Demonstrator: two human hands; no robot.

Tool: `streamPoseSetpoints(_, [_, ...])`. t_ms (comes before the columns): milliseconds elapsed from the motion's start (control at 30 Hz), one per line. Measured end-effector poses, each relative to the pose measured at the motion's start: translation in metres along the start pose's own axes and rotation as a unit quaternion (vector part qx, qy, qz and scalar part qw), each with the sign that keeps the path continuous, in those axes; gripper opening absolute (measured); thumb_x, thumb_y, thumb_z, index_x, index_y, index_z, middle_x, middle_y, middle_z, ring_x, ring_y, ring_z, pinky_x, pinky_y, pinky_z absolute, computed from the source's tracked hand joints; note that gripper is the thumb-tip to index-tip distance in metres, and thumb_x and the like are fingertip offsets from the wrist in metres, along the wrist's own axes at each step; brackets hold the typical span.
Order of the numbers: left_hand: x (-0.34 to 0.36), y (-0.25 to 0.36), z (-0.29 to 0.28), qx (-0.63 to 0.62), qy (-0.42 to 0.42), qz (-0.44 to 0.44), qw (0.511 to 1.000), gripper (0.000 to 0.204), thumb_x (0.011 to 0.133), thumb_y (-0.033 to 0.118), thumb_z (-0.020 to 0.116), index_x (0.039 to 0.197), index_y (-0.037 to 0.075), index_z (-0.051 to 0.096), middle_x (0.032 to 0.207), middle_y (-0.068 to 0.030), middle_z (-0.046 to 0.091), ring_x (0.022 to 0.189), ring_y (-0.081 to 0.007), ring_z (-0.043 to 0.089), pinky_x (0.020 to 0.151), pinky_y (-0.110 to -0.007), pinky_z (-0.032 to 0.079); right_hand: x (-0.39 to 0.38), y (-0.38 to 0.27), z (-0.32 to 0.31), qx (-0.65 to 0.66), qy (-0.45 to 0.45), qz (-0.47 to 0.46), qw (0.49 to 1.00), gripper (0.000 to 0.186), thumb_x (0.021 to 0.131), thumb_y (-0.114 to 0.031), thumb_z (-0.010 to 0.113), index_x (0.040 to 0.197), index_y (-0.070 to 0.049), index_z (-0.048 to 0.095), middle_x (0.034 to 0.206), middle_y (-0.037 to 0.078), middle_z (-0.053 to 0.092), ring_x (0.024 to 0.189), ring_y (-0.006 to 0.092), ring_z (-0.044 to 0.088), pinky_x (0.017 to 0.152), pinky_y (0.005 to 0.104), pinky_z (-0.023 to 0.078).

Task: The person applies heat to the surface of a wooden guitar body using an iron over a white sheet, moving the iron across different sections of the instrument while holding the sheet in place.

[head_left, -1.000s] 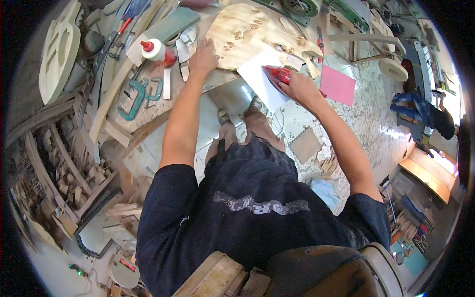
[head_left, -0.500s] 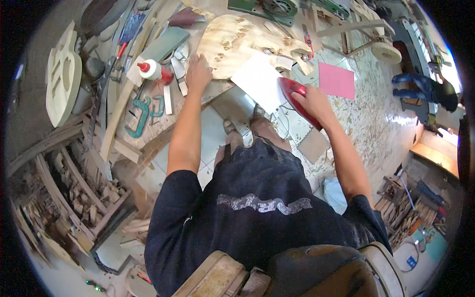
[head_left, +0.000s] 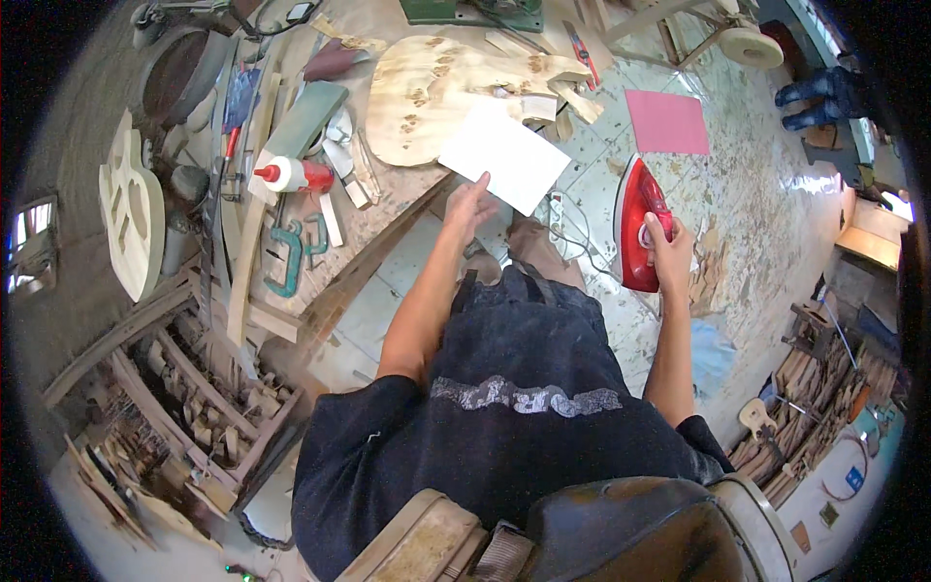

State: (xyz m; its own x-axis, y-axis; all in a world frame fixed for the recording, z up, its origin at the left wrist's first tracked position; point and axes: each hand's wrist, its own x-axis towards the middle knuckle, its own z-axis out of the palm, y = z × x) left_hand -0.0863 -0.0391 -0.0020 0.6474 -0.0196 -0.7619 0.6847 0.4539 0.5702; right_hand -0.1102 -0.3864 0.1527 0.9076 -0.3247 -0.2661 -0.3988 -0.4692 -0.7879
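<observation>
My right hand (head_left: 669, 252) is closed around the handle of a red clothes iron (head_left: 640, 228). The iron hangs off to the right of the bench, tilted, its pale soleplate turned leftward. A white sheet of paper (head_left: 509, 155) overlaps a pale wooden guitar body (head_left: 417, 102) with burl markings and juts past the bench edge. At the sheet's near-left edge is my left hand (head_left: 467, 206); one fingertip overlaps the paper, while the other fingers are spread and slightly blurred. Part of the guitar body is hidden beneath the sheet.
On the workbench (head_left: 388, 199) lie a red-and-white glue bottle (head_left: 296, 175), teal C-clamps (head_left: 291, 254) and wood strips. A pink sheet (head_left: 667, 122) is on the littered floor (head_left: 737, 213). Wood offcuts (head_left: 218, 398) fill a rack at left. Another person's legs (head_left: 815, 97) show at far right.
The iron has moved right, away from the white paper, and turned more upright. My left hand has left the guitar body's edge and come to the paper's near edge. The view has shifted.
</observation>
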Motion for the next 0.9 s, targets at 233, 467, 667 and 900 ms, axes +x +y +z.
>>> streamPoseSetpoints(233, [0.002,-0.002,-0.015,0.020,0.022,0.049,0.998,0.031,0.097,0.027,0.069,0.118,0.005,0.063,0.116,-0.0075,0.065,0.104,-0.0250,0.064,0.092,-0.042,0.053,-0.002,0.016,-0.003,0.042,-0.005,0.043,0.998,0.035,0.093,-0.036,0.074,0.085,-0.003,0.066,0.060,-0.002,0.053,0.048,0.0067,0.046,0.045,0.0264,0.036])
streamPoseSetpoints(467, [-0.045,-0.032,-0.081,0.012,0.063,0.074,0.995,0.032,0.102,0.012,0.058,0.133,0.005,0.056,0.126,-0.0080,0.065,0.115,-0.0218,0.063,0.094,-0.042,0.053,0.002,0.023,0.002,0.023,-0.026,0.037,0.999,0.036,0.092,-0.038,0.074,0.088,-0.003,0.070,0.060,-0.001,0.057,0.049,0.0081,0.048,0.048,0.0281,0.039])
streamPoseSetpoints(667, [-0.054,-0.034,-0.079,-0.020,0.073,0.094,0.993,0.031,0.104,0.012,0.056,0.134,0.005,0.054,0.127,-0.0078,0.065,0.115,-0.0214,0.064,0.093,-0.041,0.054,0.008,0.023,0.012,-0.079,-0.026,0.019,0.996,0.046,0.091,-0.047,0.072,0.091,-0.001,0.072,0.068,0.007,0.066,0.060,0.0140,0.057,0.061,0.0336,0.047])
streamPoseSetpoints(900, [-0.038,-0.023,-0.062,0.013,0.093,0.092,0.991,0.031,0.103,0.011,0.056,0.134,0.006,0.055,0.125,-0.0084,0.066,0.112,-0.0209,0.066,0.089,-0.040,0.056,0.004,0.018,0.015,-0.090,-0.044,-0.004,0.995,0.046,0.090,-0.046,0.073,0.087,0.000,0.070,0.068,0.009,0.064,0.061,0.0158,0.056,0.060,0.0345,0.045])
